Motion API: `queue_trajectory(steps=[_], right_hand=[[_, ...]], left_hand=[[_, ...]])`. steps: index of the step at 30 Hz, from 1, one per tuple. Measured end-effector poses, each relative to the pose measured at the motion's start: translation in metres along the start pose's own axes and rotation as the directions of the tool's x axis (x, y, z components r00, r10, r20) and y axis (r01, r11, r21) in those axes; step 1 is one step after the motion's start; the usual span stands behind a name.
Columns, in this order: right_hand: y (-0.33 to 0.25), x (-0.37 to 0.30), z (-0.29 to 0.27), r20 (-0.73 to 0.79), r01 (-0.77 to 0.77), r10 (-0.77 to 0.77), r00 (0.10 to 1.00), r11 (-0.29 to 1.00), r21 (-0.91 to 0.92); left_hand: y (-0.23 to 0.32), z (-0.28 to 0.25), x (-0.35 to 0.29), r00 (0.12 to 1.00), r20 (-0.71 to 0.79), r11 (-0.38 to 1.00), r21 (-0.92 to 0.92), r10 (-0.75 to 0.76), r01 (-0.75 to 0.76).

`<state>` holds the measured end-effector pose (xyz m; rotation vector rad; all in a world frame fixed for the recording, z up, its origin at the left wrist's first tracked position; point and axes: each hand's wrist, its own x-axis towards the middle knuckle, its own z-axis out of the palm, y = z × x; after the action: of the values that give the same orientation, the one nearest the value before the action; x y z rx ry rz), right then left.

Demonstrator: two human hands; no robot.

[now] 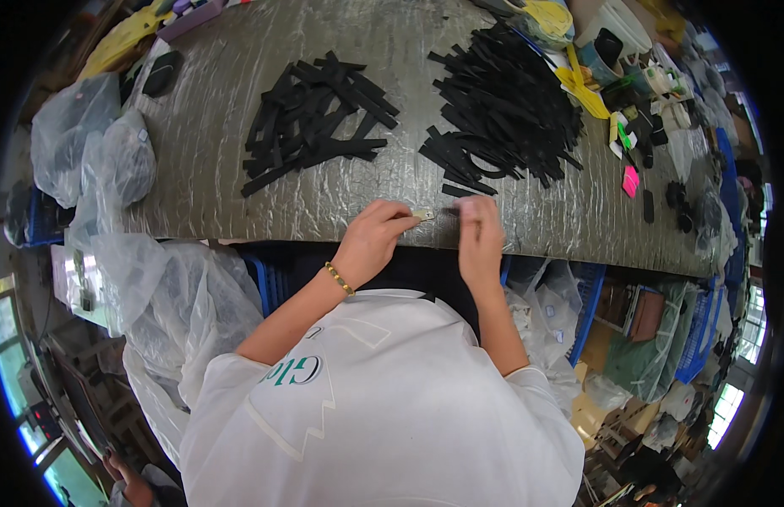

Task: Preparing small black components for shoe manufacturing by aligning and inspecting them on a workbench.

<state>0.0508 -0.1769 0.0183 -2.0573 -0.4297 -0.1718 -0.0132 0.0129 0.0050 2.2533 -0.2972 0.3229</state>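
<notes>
My left hand (377,232), with a beaded bracelet on its wrist, is closed in a pinch at the table's near edge. Between its thumb and forefinger sticks out a small flat pale piece with a metallic look (423,215); its exact kind is too small to tell. Close by on the right, my right hand (482,237) is closed, its fingertips smeared by motion, with a blurred dark strip end (450,209) at them. Just beyond the hands lies a single black strip (470,190). Farther off are a looser pile of black strips (320,122) and a bigger, denser pile (514,106) to its right.
The table (198,177) has a wrinkled, shiny grey cover. Clear plastic bags (189,304) bulge at the left. Along the right side are a yellow tool (582,84), a pink tag (631,181), and containers of small items. Blue crates (590,304) stand below the table edge.
</notes>
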Motion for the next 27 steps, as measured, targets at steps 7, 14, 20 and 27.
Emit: queue_trajectory(steps=[7, 14, 20, 27], right_hand=[[0.009, 0.001, -0.009, 0.275, -0.411, 0.313, 0.909, 0.779, 0.473], [0.015, 0.002, 0.003, 0.309, -0.453, 0.333, 0.891, 0.605, 0.655], [0.012, 0.002, 0.004, 0.321, -0.461, 0.331, 0.887, 0.620, 0.635], [0.009, -0.004, 0.002, 0.248, -0.309, 0.252, 0.935, 0.924, 0.225]], left_hand=[[0.004, 0.000, 0.001, 0.999, 0.038, 0.997, 0.079, 0.015, -0.018], [0.001, 0.004, 0.000, 0.999, 0.037, 0.994, 0.101, 0.034, -0.038], [0.002, 0.005, 0.000, 0.998, 0.033, 0.991, 0.123, 0.051, -0.055], [0.003, 0.005, 0.000, 0.998, 0.032, 0.989, 0.137, 0.052, -0.056]])
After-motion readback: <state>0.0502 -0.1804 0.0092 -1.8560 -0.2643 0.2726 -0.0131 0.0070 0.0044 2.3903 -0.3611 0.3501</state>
